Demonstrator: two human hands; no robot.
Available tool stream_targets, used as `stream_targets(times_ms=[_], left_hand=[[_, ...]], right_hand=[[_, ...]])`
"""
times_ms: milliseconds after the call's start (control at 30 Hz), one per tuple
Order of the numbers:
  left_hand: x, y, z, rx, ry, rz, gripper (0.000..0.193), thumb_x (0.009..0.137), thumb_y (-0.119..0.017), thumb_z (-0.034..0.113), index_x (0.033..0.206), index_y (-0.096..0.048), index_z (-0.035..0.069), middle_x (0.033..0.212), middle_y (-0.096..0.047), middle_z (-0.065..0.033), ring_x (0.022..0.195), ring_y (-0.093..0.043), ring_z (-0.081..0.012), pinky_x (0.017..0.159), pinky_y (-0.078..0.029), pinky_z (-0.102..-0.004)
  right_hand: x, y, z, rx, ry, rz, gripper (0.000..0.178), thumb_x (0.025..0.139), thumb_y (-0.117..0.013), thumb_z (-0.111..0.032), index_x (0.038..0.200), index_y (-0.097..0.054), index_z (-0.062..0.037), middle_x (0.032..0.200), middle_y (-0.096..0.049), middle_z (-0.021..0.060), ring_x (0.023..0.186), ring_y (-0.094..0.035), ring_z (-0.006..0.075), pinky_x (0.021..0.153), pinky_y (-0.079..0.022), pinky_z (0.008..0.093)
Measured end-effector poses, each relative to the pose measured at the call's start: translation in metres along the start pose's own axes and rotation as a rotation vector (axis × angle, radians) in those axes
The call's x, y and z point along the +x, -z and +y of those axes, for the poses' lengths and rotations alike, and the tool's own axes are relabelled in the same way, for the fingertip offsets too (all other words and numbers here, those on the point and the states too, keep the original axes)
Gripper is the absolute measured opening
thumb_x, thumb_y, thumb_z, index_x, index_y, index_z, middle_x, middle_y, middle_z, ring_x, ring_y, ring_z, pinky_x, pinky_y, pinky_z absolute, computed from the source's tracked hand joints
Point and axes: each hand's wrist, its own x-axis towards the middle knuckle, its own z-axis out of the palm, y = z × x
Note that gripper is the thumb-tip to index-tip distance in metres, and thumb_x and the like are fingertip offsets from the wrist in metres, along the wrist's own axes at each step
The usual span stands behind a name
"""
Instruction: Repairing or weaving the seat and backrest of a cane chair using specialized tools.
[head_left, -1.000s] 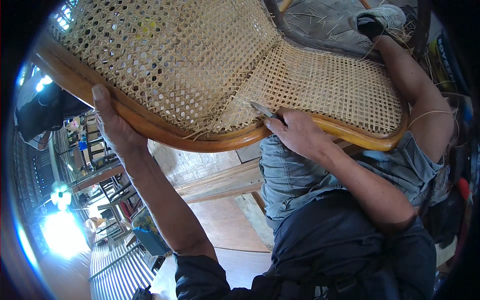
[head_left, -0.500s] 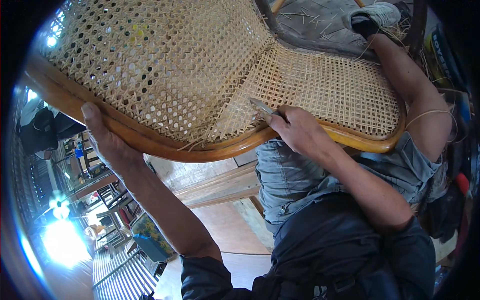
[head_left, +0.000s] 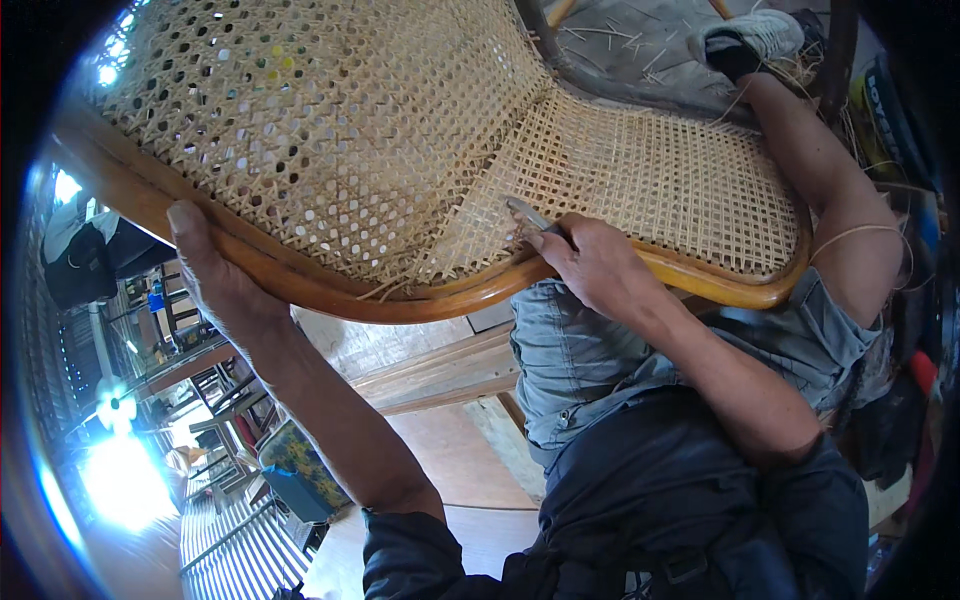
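Note:
A chair with woven cane webbing (head_left: 340, 140) lies tilted across my lap, edged by a curved, varnished wooden frame (head_left: 400, 307). My left hand (head_left: 225, 275) is closed on that frame at the left; its thumb rests over the rim and the fingers are hidden behind. Nearer the middle, my right hand (head_left: 605, 262) grips a pointed metal tool (head_left: 528, 213), its handle mostly covered by the fingers. The tool's tip lies over the cane just inside the rim. A few loose cane ends (head_left: 383, 288) stick out beside the frame, between the two hands.
My bare leg and a light shoe (head_left: 750, 45) are at the upper right, with cane scraps (head_left: 625, 40) on the floor nearby. A cane loop (head_left: 860, 232) crosses the leg. Wooden boards (head_left: 440, 375) lie below the chair; furniture (head_left: 225, 400) stands at the left.
The view has shifted very slightly. My left hand keeps its hold on the frame, and the tool in my right hand has barely moved over the cane.

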Motion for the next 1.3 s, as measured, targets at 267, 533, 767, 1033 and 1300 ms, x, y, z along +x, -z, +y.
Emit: stream_targets(times_ms=[267,533,767,1033,1300], left_hand=[[0.001,0.004,-0.005,0.002,0.003,0.03,0.061,0.088,-0.054,0.041,0.129,-0.038,-0.001,0.117,-0.053,-0.0109,0.106,-0.052,-0.0213,0.095,-0.041,-0.0331],[0.002,-0.003,-0.005,-0.069,-0.045,0.022,0.06,0.084,-0.06,0.044,0.116,-0.047,-0.004,0.098,-0.055,-0.0079,0.089,-0.055,-0.0144,0.081,-0.045,-0.0266],[-0.004,-0.001,0.0,0.169,-0.071,0.132,0.059,0.085,-0.055,0.048,0.114,-0.049,-0.002,0.095,-0.056,-0.0081,0.085,-0.056,-0.0164,0.078,-0.046,-0.0288],[-0.17,0.002,-0.024,0.31,-0.313,0.195,0.045,0.093,-0.041,0.034,0.109,-0.047,-0.007,0.105,-0.053,-0.0171,0.093,-0.051,-0.0243,0.084,-0.041,-0.0352],[-0.214,-0.017,-0.028,0.106,0.286,-0.043,0.054,0.094,-0.034,0.048,0.107,-0.051,-0.002,0.1,-0.059,-0.0175,0.087,-0.059,-0.0253,0.081,-0.047,-0.0351]], right_hand=[[0.002,0.004,-0.007,-0.082,-0.055,-0.055,0.041,0.09,-0.05,-0.034,0.076,-0.055,0.0046,0.06,-0.052,0.0197,0.055,-0.049,0.0303,0.057,-0.04,0.0405],[-0.003,0.01,0.004,-0.103,0.008,0.025,0.04,0.09,-0.049,-0.032,0.079,-0.056,0.0054,0.064,-0.055,0.0225,0.06,-0.054,0.0333,0.06,-0.042,0.0407],[-0.01,0.02,-0.003,-0.169,-0.012,0.042,0.034,0.088,-0.051,-0.03,0.091,-0.056,0.0031,0.07,-0.057,0.0192,0.064,-0.057,0.0301,0.061,-0.043,0.0385],[-0.056,0.008,-0.059,-0.012,0.396,-0.361,0.034,0.086,-0.055,-0.028,0.108,-0.046,-0.0045,0.086,-0.06,0.0194,0.073,-0.06,0.0391,0.063,-0.05,0.0447],[-0.057,-0.022,-0.059,-0.124,0.557,-0.559,0.029,0.085,-0.058,-0.025,0.104,-0.053,-0.0037,0.093,-0.06,0.0141,0.078,-0.061,0.0346,0.068,-0.051,0.0398]])
